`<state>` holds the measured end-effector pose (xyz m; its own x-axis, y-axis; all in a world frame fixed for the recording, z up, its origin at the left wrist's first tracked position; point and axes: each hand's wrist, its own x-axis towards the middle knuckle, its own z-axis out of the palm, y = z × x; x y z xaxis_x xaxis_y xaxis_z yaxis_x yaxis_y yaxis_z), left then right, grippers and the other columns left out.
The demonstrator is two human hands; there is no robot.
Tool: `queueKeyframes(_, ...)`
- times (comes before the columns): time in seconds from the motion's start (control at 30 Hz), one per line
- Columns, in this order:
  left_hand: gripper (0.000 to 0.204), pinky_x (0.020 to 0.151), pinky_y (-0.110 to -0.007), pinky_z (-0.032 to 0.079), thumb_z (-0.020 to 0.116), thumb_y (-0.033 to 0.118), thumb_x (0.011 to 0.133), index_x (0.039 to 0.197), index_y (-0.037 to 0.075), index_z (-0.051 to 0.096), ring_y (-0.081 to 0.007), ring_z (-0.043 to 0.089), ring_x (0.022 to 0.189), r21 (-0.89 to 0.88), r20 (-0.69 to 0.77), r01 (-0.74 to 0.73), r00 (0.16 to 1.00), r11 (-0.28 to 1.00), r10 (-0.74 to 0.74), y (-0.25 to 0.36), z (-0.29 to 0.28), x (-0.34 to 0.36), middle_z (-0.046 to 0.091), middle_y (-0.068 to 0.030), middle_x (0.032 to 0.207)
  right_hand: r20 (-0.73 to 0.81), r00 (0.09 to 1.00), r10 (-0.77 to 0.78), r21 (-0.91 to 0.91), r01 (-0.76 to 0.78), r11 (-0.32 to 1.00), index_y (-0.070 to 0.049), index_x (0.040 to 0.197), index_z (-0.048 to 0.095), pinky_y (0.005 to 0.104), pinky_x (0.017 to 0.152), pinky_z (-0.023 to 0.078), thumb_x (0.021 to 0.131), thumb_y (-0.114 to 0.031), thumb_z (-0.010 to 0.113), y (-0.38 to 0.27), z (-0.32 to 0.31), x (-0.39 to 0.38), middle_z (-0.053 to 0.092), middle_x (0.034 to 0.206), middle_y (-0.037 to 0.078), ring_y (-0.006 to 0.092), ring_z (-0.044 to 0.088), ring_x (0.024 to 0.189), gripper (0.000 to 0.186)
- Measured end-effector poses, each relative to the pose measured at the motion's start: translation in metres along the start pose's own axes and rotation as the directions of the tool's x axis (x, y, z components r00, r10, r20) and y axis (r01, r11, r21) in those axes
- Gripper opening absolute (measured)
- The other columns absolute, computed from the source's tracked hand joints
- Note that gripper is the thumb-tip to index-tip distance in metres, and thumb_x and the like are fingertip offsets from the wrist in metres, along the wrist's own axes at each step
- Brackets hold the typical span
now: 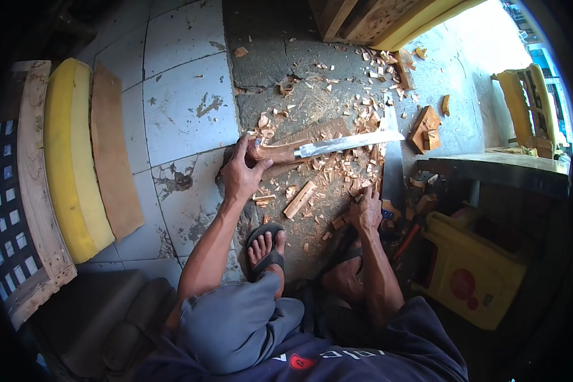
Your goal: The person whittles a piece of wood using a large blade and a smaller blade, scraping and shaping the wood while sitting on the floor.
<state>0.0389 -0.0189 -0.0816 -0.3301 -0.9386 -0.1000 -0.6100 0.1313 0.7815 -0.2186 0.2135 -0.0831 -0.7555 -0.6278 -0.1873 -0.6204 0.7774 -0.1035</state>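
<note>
My left hand [240,173] grips the end of the wooden handle of a machete [347,144]. Its long pale blade points right, over shavings and a flat wooden board [318,132] on the floor. Low over the floor to the right, my right hand [366,213] has its fingers curled downward; whatever they hold is hidden. Just right of that hand lies a long saw-like blade [393,170], partly in shadow. A short wooden piece [299,199] rests on the floor between my hands.
Shavings [363,127] cover the middle floor. To the right are a wooden block [424,130], a low dark bench [496,164], a yellow plastic stool [471,261] and a red-handled tool [406,242]. A yellow cushion-like slab [73,159] and a brown board [113,153] stand at left.
</note>
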Motion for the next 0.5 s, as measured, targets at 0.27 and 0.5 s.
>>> queueKeyframes(0.27,0.085,0.098,-0.041,0.054,0.087,0.039,0.082,0.152,0.011,0.047,-0.0329,0.068,0.119,-0.020,0.005,0.010,1.000,1.000,-0.010,-0.001,-0.004,-0.001,0.069,-0.0193,0.130,0.088,0.952,-0.294,0.488,0.216,0.845,-0.007,0.104,0.067,0.0505,0.067,0.053,0.100,-0.026,0.060,-0.081,-0.023,0.001,0.070,0.081,0.020,0.0373,0.069,0.071,0.021)
queueKeyframes(0.5,0.085,0.098,-0.040,0.054,0.087,0.039,0.082,0.151,0.009,0.048,-0.0304,0.068,0.117,-0.031,0.003,-0.018,1.000,0.999,0.018,0.004,-0.002,0.001,0.070,-0.0185,0.127,-0.035,0.938,-0.344,0.430,0.324,0.842,-0.009,0.113,0.073,0.0471,0.054,0.052,0.100,-0.023,0.060,-0.126,-0.023,-0.004,0.068,0.067,0.019,0.0362,0.068,0.055,0.023)
